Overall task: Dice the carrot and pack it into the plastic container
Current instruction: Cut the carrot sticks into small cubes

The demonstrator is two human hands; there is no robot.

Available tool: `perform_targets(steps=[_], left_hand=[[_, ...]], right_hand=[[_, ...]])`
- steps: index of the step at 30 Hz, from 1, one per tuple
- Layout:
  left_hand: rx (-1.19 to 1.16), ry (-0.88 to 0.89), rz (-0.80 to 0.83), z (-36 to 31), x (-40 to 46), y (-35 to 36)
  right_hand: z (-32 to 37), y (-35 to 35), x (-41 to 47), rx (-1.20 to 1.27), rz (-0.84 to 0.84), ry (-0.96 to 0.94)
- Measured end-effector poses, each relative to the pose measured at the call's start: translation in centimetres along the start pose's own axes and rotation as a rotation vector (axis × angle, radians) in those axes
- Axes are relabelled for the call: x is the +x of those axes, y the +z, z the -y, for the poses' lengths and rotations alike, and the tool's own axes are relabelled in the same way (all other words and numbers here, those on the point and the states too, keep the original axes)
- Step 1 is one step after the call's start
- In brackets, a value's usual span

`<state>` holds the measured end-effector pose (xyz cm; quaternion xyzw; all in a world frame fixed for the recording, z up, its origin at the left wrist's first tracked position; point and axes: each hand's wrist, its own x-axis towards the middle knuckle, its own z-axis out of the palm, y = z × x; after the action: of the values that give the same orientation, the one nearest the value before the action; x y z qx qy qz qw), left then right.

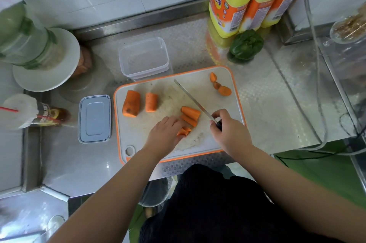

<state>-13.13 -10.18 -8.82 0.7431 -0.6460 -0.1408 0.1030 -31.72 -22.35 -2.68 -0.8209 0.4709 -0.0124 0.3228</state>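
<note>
The right hand (227, 130) curled around the black handle of a long steel knife (190, 98), blade raised over the orange-rimmed white cutting board (227, 76). The left hand (166, 132) pinched thin orange carrot sticks (184, 131) mid-board. Two carrot chunks (138, 103) lay leftward. The clear plastic container (143, 57) stood open just behind the board.

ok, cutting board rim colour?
Orange rim on the cutting board, around a white surface. The head view shows it best.
</note>
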Motion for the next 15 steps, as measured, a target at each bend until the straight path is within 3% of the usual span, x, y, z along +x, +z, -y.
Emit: perform_targets(steps=[4,8,15], left_hand=[[0.012,-0.084,0.018,-0.1,-1.1,-0.2],[0.006,-0.183,-0.077,-0.9,-1.4,-0.2],[0.137,-0.102,-0.304,-1.0,-2.2,1.1]], right_hand=[[0.2,-0.3,0.5,-0.044,0.087,-0.030],[0.3,-0.1,0.8,-0.036,0.140,-0.057],[-0.2,-0.7,1.2,-0.021,0.180,-0.062]])
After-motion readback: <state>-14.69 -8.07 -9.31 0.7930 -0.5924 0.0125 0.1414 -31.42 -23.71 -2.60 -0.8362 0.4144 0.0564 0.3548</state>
